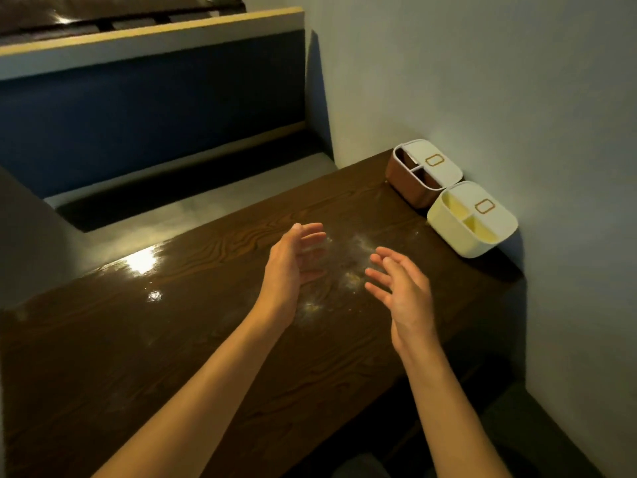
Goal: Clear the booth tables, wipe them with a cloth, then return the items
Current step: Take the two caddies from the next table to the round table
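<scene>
A dark wooden booth table point(144, 339) stretches in front of me, with pale crumbs and dust point(348, 267) scattered near its middle. My left hand point(293, 267) and my right hand point(400, 288) hover over the crumbs, palms facing each other, fingers spread and relaxed, holding nothing. Against the wall at the table's far right stand two divided containers: a brown one point(422, 172) and a cream one point(472, 217), each with a half lid. No cloth is in view.
A blue-backed booth bench point(148, 112) with a grey seat lies beyond the table. A pale wall point(517, 81) runs along the table's right side. Light glares off the table's left part point(141, 263).
</scene>
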